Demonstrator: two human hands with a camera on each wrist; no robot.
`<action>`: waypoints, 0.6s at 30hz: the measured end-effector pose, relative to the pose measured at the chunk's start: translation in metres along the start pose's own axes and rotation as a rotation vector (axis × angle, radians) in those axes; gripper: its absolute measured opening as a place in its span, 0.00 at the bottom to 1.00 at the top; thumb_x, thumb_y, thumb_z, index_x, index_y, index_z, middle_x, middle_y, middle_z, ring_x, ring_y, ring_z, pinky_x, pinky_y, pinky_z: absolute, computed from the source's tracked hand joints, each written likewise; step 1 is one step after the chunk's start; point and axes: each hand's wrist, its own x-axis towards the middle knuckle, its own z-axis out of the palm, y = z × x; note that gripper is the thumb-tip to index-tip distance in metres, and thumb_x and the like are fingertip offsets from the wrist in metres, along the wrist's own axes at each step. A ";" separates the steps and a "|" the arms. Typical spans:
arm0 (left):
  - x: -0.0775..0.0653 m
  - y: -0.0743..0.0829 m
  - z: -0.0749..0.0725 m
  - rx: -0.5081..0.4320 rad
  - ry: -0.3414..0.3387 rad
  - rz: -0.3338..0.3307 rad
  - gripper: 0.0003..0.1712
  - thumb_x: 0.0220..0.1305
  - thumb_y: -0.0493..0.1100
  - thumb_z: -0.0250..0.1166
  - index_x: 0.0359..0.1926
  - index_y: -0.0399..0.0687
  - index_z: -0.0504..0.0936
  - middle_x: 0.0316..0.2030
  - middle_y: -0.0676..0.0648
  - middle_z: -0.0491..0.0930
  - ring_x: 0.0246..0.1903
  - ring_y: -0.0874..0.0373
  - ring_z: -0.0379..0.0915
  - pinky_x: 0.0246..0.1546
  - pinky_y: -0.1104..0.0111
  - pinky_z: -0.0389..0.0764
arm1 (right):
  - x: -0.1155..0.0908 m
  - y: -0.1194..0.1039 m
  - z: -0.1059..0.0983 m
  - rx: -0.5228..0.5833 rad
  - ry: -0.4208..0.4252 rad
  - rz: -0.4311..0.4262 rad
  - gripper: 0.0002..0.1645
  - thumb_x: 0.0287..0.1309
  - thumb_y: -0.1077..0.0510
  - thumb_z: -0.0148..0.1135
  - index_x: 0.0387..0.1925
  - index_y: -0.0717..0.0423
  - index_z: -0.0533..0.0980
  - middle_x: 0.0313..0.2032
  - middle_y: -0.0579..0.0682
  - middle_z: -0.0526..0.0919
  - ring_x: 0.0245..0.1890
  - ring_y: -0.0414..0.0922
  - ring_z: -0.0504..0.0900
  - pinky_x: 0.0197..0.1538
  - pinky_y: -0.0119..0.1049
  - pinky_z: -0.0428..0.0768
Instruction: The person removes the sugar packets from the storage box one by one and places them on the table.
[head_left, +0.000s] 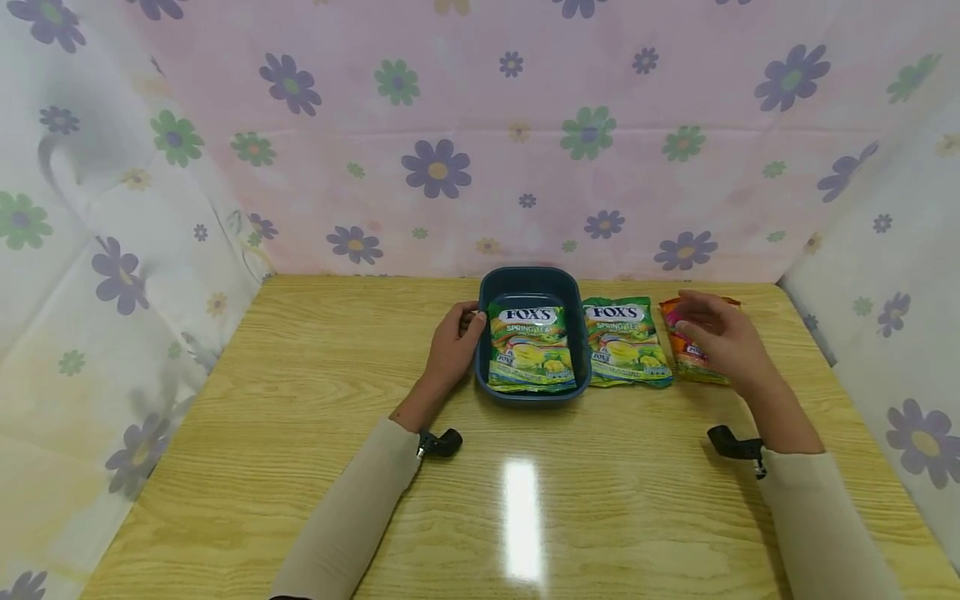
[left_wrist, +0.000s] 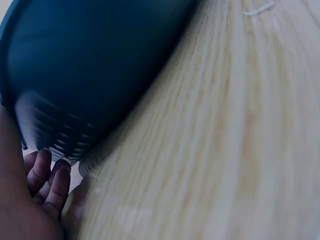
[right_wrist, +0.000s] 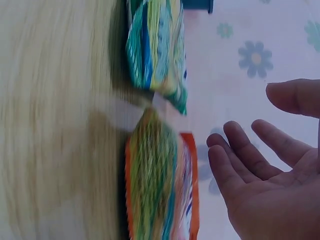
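Observation:
A dark blue plastic basket (head_left: 534, 400) stands at the back middle of the table, with a green FOX'S Spring Tea candy bag (head_left: 531, 354) lying face up inside. My left hand (head_left: 450, 346) grips the basket's left rim; in the left wrist view its fingers (left_wrist: 56, 187) curl by the slotted wall. Just right of the basket lies a second green FOX'S candy bag (head_left: 626, 343). Farther right is an orange candy bag (head_left: 688, 354), partly hidden under my right hand (head_left: 726, 340). That hand hovers over the bag with fingers spread, holding nothing.
The wood-grain table (head_left: 330, 358) meets a flowered cloth (head_left: 450, 225) at its back edge, and similar cloth hangs at both sides. Each wrist wears a black camera mount (head_left: 442, 442).

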 end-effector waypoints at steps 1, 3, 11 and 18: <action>0.000 0.000 0.000 0.000 0.001 0.000 0.25 0.81 0.51 0.58 0.67 0.39 0.78 0.48 0.40 0.81 0.45 0.50 0.76 0.50 0.60 0.77 | 0.000 -0.002 0.002 0.006 -0.008 -0.007 0.33 0.80 0.57 0.57 0.79 0.62 0.63 0.61 0.53 0.77 0.56 0.29 0.74 0.53 0.15 0.74; 0.000 0.001 0.000 -0.002 0.001 -0.002 0.25 0.81 0.51 0.58 0.67 0.39 0.78 0.48 0.41 0.81 0.45 0.50 0.76 0.50 0.60 0.77 | 0.001 -0.007 0.007 0.017 -0.026 -0.013 0.33 0.81 0.57 0.57 0.80 0.61 0.63 0.63 0.56 0.76 0.57 0.31 0.75 0.54 0.16 0.74; 0.001 0.000 0.000 0.004 0.006 -0.013 0.24 0.81 0.51 0.58 0.67 0.41 0.78 0.49 0.41 0.81 0.46 0.50 0.77 0.51 0.60 0.77 | 0.004 -0.028 0.023 0.011 -0.100 -0.013 0.33 0.81 0.54 0.56 0.81 0.53 0.62 0.68 0.63 0.73 0.64 0.51 0.77 0.56 0.19 0.73; 0.001 -0.001 0.001 0.006 0.007 -0.015 0.24 0.81 0.52 0.58 0.67 0.41 0.78 0.49 0.41 0.82 0.46 0.50 0.77 0.51 0.60 0.77 | 0.007 -0.037 0.036 0.032 -0.146 -0.031 0.33 0.81 0.53 0.57 0.81 0.52 0.63 0.67 0.64 0.74 0.67 0.59 0.75 0.58 0.20 0.73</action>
